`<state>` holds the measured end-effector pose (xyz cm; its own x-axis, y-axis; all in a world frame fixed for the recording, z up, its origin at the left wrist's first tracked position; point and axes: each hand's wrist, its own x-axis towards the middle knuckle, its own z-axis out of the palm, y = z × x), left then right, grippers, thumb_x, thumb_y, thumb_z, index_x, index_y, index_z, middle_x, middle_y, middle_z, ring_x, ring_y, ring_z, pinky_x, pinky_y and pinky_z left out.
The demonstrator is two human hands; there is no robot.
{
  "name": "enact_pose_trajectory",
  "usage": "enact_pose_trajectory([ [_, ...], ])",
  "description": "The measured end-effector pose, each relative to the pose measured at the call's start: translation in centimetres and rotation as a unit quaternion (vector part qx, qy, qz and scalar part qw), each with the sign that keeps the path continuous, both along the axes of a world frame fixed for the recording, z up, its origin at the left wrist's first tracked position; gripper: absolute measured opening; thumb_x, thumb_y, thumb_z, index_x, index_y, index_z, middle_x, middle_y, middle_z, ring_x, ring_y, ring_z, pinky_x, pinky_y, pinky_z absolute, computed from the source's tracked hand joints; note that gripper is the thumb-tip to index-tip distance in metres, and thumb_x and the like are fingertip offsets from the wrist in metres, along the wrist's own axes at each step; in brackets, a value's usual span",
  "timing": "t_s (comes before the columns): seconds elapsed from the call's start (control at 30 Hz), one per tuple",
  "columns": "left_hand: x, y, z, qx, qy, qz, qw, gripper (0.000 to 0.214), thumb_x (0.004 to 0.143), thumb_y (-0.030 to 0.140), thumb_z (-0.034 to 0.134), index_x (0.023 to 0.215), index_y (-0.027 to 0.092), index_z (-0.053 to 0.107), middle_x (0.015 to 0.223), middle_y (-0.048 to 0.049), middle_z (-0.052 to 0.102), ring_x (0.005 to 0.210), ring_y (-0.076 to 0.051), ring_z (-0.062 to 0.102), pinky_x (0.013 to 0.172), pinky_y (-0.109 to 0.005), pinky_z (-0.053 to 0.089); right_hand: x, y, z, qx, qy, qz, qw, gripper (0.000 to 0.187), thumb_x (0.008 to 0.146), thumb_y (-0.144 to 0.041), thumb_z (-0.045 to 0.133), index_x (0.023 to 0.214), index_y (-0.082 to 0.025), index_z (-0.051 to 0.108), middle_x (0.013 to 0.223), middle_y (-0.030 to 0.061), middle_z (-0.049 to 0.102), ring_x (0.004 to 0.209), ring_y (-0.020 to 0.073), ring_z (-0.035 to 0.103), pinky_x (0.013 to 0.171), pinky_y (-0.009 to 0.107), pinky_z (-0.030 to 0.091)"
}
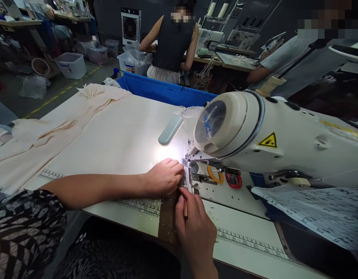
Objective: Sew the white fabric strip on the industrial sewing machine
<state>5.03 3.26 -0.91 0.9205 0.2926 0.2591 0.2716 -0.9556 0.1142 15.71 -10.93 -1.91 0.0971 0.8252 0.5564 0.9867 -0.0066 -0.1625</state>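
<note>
The white head of a sewing machine (225,124) reaches in from the right, its needle area lit by a lamp (171,130). My left hand (165,178) lies just left of the presser foot (186,159), fingers curled together; whatever they may grip is hidden beneath them. Close in front of it, my right hand (196,228) is closed around a thin tool with a brown handle (185,207). The tool's tip points toward the needle plate and is covered by my fingers, so its kind is unclear.
Cream fabric pieces (59,124) lie along the table's left side. An orange ring (215,175) and a red ring (234,180) sit under the machine arm. A printed sheet (312,213) is at the right. Behind a blue cloth bin (167,88), a person (174,42) works.
</note>
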Motion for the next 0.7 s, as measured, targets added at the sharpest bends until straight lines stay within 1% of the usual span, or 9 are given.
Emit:
enact_pose_trajectory([
  [0.2, 0.0, 0.1, 0.1, -0.005, 0.003, 0.011, 1.0, 0.023, 0.093, 0.023, 0.044, 0.093, 0.012, 0.065, 0.107, -0.0145, 0.061, 0.097, -0.025, 0.055, 0.086, -0.04, 0.051, -0.4, 0.3, 0.2, 0.007, -0.052, -0.02, 0.998, 0.035, 0.106, -0.025, 0.036, 0.108, -0.012, 0.068, 0.089, 0.004, 0.072, 0.061, 0.0138, 0.066, 0.047, 0.025, 0.039],
  [0.3, 0.0, 0.3, 0.1, -0.01, 0.001, 0.018, 1.0, 0.026, 0.094, 0.022, 0.042, 0.092, 0.011, 0.066, 0.111, -0.0159, 0.061, 0.1, -0.026, 0.055, 0.087, -0.041, 0.05, -0.8, 0.5, 0.3, -0.005, -0.081, -0.045, 0.996, 0.037, 0.106, -0.023, 0.034, 0.111, -0.012, 0.069, 0.088, 0.0028, 0.073, 0.058, 0.0138, 0.066, 0.045, 0.026, 0.038],
  [0.47, 0.0, 0.9, 0.6, -0.028, 0.007, 0.029, 0.999, 0.024, 0.09, 0.02, 0.046, 0.095, 0.011, 0.067, 0.113, -0.0154, 0.062, 0.105, -0.027, 0.056, 0.09, -0.041, 0.049, -1.2, 0.9, 0.3, -0.023, -0.104, -0.077, 0.991, 0.037, 0.105, -0.02, 0.035, 0.118, -0.012, 0.068, 0.087, 0.0022, 0.073, 0.053, 0.0141, 0.064, 0.042, 0.029, 0.035],
  [0.6, -0.1, 1.5, 0.8, -0.028, 0.013, 0.039, 0.999, 0.024, 0.086, 0.02, 0.048, 0.098, 0.013, 0.067, 0.111, -0.0141, 0.064, 0.104, -0.027, 0.058, 0.088, -0.042, 0.05, -1.2, 0.5, 0.4, -0.019, -0.074, -0.063, 0.995, 0.036, 0.105, -0.023, 0.037, 0.119, -0.012, 0.068, 0.091, 0.0037, 0.074, 0.057, 0.0154, 0.066, 0.044, 0.03, 0.037],
  [0.7, -0.2, 1.8, 1.0, -0.017, 0.005, 0.049, 0.999, 0.024, 0.085, 0.02, 0.049, 0.101, 0.015, 0.066, 0.112, -0.0129, 0.065, 0.103, -0.026, 0.059, 0.087, -0.041, 0.051, -1.0, -0.7, 0.3, 0.001, 0.017, -0.01, 1.0, 0.033, 0.106, -0.028, 0.041, 0.118, -0.015, 0.068, 0.099, 0.0048, 0.075, 0.075, 0.0177, 0.071, 0.054, 0.027, 0.045],
])
